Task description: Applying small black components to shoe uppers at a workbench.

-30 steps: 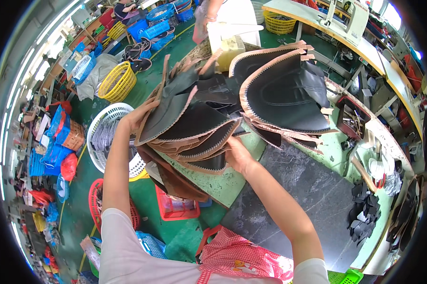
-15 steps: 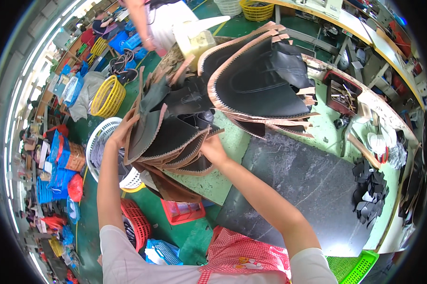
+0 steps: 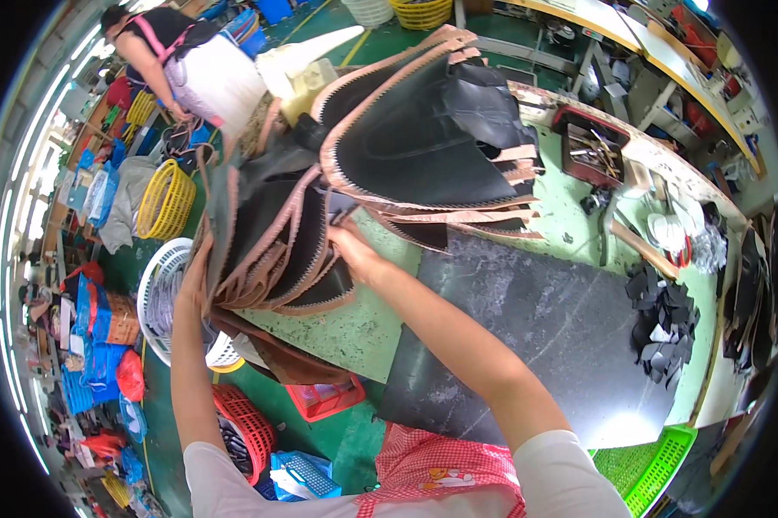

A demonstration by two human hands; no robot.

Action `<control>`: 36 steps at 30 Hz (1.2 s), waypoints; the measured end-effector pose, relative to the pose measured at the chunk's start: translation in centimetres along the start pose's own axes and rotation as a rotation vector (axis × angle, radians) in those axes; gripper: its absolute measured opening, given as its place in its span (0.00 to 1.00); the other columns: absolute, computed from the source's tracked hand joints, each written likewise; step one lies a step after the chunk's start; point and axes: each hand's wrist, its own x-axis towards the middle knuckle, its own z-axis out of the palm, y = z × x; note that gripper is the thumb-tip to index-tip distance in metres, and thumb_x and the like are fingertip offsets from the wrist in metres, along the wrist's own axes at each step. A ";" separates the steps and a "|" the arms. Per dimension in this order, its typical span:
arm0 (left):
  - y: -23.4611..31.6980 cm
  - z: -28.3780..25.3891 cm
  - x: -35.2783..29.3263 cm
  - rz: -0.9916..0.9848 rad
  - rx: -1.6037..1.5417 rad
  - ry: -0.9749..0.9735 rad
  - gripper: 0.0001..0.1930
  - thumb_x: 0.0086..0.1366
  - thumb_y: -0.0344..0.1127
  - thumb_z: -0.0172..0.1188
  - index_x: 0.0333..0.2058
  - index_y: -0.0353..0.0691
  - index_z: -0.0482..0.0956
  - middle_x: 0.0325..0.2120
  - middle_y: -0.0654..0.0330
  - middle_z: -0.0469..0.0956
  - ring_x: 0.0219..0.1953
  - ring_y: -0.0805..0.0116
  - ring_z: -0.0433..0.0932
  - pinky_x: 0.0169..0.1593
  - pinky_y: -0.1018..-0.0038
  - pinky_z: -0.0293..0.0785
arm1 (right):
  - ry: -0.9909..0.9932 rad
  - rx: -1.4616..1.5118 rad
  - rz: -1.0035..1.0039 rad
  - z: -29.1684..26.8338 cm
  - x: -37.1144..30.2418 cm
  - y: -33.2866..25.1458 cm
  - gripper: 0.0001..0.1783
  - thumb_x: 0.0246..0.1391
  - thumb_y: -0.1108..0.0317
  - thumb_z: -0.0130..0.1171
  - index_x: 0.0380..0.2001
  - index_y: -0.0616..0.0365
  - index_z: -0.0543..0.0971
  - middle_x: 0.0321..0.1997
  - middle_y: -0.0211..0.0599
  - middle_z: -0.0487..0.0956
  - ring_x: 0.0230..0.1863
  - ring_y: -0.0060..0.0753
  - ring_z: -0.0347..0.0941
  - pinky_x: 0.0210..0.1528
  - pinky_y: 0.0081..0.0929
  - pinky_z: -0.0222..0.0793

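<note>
A stack of black leather pieces (image 3: 264,203) with pinkish-tan, zigzag-cut edges stands between my two hands at the left end of the bench. My left hand (image 3: 199,274) presses along its left side, the fingers partly hidden behind the pieces. On the right side, my right hand (image 3: 354,250) is closed on the edges of the stack, its fingertips out of sight. A second pile of similar black pieces (image 3: 419,142) lies fanned out beyond and to the right of it, its layers overlapping.
A dark slab (image 3: 510,337) covers the bench's near part, with small black scraps (image 3: 665,324) at its right. Behind are a tool tray (image 3: 592,148) and a hammer (image 3: 639,246). Baskets (image 3: 166,200) stand at the left. Another person (image 3: 169,60) bends over beyond the bench.
Between my hands the stack has tipped more upright and its layers have drawn closer together. The other person has come further into view at the upper left. The whole view has shifted slightly.
</note>
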 end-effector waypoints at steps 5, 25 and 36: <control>-2.9 -2.3 -2.8 -0.013 -0.025 -0.106 0.34 0.71 0.58 0.54 0.69 0.45 0.67 0.63 0.59 0.74 0.60 0.60 0.76 0.63 0.68 0.71 | -0.117 -0.068 0.141 0.3 -1.5 0.0 0.31 0.58 0.58 0.62 0.62 0.59 0.72 0.56 0.39 0.80 0.53 0.32 0.79 0.57 0.35 0.77; 8.2 -0.5 -20.2 0.416 0.013 -0.198 0.27 0.70 0.49 0.60 0.61 0.38 0.74 0.53 0.59 0.80 0.53 0.68 0.79 0.58 0.72 0.75 | -0.307 -0.250 -0.182 7.4 -22.9 -8.8 0.25 0.52 0.67 0.65 0.52 0.62 0.73 0.38 0.30 0.79 0.32 0.21 0.74 0.32 0.25 0.72; 14.2 40.2 -15.4 0.582 -0.059 -0.940 0.53 0.43 0.49 0.84 0.61 0.23 0.65 0.55 0.44 0.76 0.53 0.58 0.79 0.58 0.65 0.77 | 0.050 -0.336 -0.629 -11.8 -38.8 -23.3 0.30 0.63 0.51 0.54 0.62 0.57 0.71 0.58 0.38 0.75 0.55 0.39 0.70 0.59 0.39 0.66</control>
